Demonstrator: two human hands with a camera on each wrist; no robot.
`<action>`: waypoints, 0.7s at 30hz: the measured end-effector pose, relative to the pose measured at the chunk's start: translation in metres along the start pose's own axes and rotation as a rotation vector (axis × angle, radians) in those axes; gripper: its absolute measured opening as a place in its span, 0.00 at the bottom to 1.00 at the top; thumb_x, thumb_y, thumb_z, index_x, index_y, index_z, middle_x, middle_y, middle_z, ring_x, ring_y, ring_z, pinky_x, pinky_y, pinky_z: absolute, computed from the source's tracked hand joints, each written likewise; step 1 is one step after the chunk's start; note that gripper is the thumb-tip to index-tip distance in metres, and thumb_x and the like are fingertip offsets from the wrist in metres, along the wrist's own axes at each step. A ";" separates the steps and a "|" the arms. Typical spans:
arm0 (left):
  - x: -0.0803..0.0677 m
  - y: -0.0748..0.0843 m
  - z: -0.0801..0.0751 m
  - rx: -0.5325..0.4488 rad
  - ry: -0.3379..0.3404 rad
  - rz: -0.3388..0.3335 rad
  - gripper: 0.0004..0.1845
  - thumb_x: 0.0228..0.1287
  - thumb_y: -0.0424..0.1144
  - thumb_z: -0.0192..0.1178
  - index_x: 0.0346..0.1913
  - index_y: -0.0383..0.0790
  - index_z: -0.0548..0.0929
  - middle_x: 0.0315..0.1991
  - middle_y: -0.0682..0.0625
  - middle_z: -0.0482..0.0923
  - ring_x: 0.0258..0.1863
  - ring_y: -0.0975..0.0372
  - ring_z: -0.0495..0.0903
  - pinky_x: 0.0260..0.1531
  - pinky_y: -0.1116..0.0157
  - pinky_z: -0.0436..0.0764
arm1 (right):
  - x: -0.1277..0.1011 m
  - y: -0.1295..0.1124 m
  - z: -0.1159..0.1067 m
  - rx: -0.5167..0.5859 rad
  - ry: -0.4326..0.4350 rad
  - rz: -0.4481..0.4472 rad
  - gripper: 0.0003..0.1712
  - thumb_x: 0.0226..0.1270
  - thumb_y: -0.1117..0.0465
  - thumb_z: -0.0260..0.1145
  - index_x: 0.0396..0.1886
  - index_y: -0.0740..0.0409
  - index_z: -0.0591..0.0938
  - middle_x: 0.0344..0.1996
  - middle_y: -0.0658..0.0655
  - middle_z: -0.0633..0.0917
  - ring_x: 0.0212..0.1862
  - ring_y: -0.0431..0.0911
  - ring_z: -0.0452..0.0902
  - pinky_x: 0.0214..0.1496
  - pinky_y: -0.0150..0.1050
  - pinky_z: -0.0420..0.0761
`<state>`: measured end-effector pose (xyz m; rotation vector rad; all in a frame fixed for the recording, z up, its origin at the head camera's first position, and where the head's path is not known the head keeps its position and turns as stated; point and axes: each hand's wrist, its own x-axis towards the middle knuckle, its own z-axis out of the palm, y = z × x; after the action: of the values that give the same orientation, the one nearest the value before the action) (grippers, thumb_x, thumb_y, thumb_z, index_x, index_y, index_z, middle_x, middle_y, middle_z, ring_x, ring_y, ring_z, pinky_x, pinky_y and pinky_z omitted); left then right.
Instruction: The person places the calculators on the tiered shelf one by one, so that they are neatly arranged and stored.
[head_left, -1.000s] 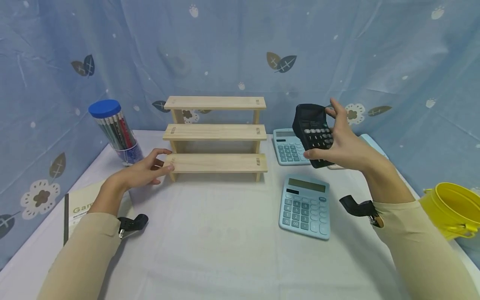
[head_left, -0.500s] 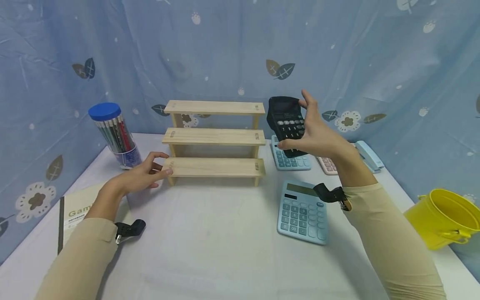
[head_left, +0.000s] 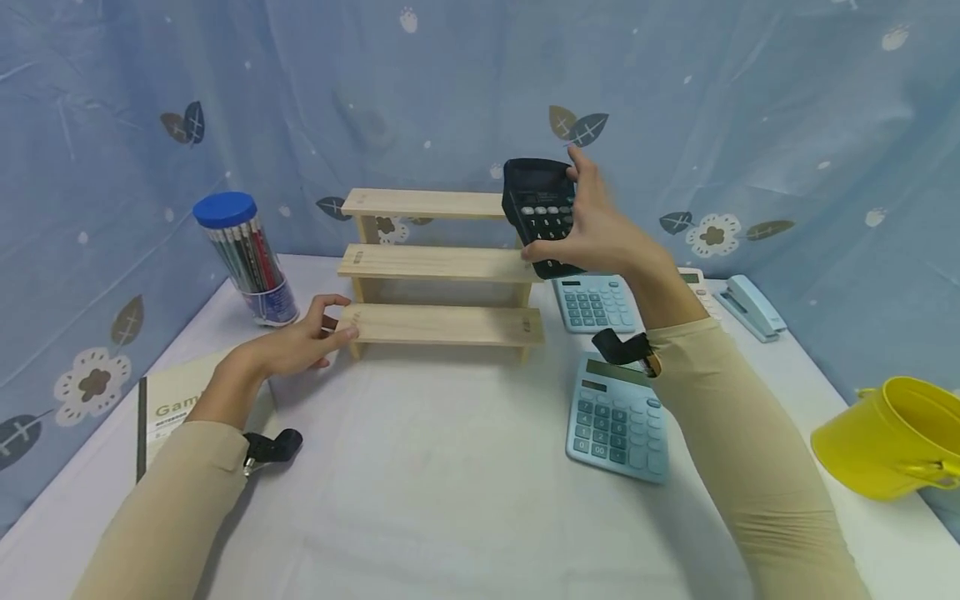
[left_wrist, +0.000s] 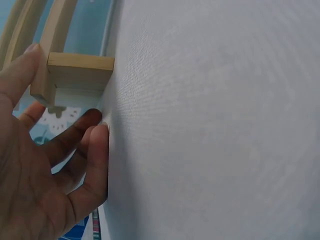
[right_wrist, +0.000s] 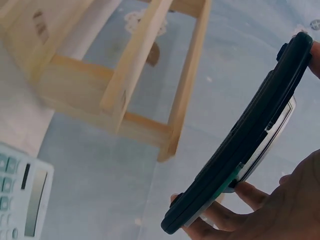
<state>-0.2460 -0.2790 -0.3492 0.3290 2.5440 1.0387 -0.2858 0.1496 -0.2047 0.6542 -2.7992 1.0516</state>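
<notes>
My right hand (head_left: 600, 225) grips a black calculator (head_left: 540, 208) by its edges, held tilted in the air before the right end of a wooden three-tier shelf (head_left: 442, 323). In the right wrist view the calculator (right_wrist: 245, 135) shows edge-on, apart from the shelf (right_wrist: 75, 90), with fingers along its back and side. My left hand (head_left: 292, 342) holds the left end of the lowest tier. The left wrist view shows that thumb on the plank (left_wrist: 44, 80) and the index finger behind it; the other fingers are loosely bent near the tabletop.
Light-blue calculators lie on the right, one in front (head_left: 618, 425) and one behind (head_left: 596, 304). Beyond my right forearm are a partly hidden white calculator (head_left: 690, 277), a light-blue stapler (head_left: 750, 307) and a yellow bucket (head_left: 862, 442). A pencil jar (head_left: 251, 267) and notebook (head_left: 176, 396) are on the left.
My right hand has carried the black calculator left and up, from above the rear blue calculator to the shelf's right end. The left hand stays at the lowest tier.
</notes>
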 end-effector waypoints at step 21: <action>-0.003 0.002 0.001 -0.055 0.004 -0.005 0.41 0.79 0.62 0.49 0.78 0.54 0.38 0.72 0.28 0.58 0.61 0.44 0.75 0.52 0.52 0.81 | 0.061 -0.033 0.045 -0.030 -0.048 -0.029 0.78 0.50 0.41 0.79 0.83 0.41 0.30 0.82 0.59 0.44 0.82 0.53 0.45 0.78 0.57 0.56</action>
<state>-0.2426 -0.2775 -0.3476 0.3055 2.5134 1.1065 -0.3243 0.0758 -0.2055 0.7240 -2.8306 1.0003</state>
